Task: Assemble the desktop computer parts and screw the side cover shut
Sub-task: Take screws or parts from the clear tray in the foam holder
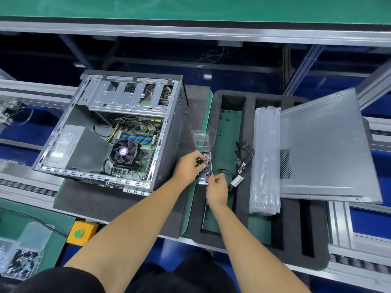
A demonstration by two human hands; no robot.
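A: What's nearest?

B: A clear screw box [21, 253] at the near left, with a yellow button box [82, 233] beside it.

A: And the hands?

B: The right hand [216, 190] pinches something small with an orange tip. The left hand [189, 166] grasps a small circuit part [201, 161] over an open clear plastic case [202, 149].

A: Where's the computer?

B: The open computer case [114, 134] lies left of the hands on grey foam. The side cover [325, 149] rests far right, beside a plastic-wrapped bundle [265, 159].

grey side cover [325, 149], yellow box [83, 231], green button [77, 234]
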